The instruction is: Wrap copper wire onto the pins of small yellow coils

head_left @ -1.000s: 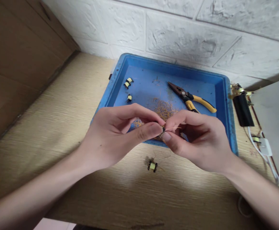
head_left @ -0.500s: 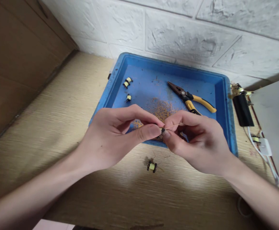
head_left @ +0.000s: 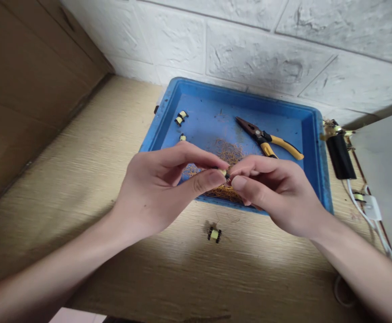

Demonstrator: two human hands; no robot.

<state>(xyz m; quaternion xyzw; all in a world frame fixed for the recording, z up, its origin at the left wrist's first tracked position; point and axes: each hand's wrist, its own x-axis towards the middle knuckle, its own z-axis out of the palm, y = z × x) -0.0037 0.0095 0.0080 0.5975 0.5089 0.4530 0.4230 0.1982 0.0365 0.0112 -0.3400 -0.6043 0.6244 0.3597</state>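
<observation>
In the head view, my left hand (head_left: 164, 188) pinches a small transformer coil (head_left: 223, 172) with pale yellow tape and a black pinned end between thumb and forefinger. My right hand (head_left: 271, 190) is closed at the coil's pinned end, thumb and fingertips together; what they grip there is hidden. Both hands are above the near edge of a blue tray (head_left: 317, 134). Below them on the table lies another transformer coil (head_left: 214, 234) with yellow tape, black ends and thin loose wires.
Inside the tray are more coils (head_left: 181, 117), a heap of copper wire scraps (head_left: 227, 152) and long-nose pliers (head_left: 266, 137) with yellow-black handles. Right of it stand a black cylinder-like tool (head_left: 340, 154) and a white-corded piece (head_left: 371, 207). A white brick-pattern wall (head_left: 243, 49) rises behind.
The coil in my left hand has tilted, showing more yellow tape. My right fingertips have shifted slightly, and the wire strand that showed between them is no longer visible.
</observation>
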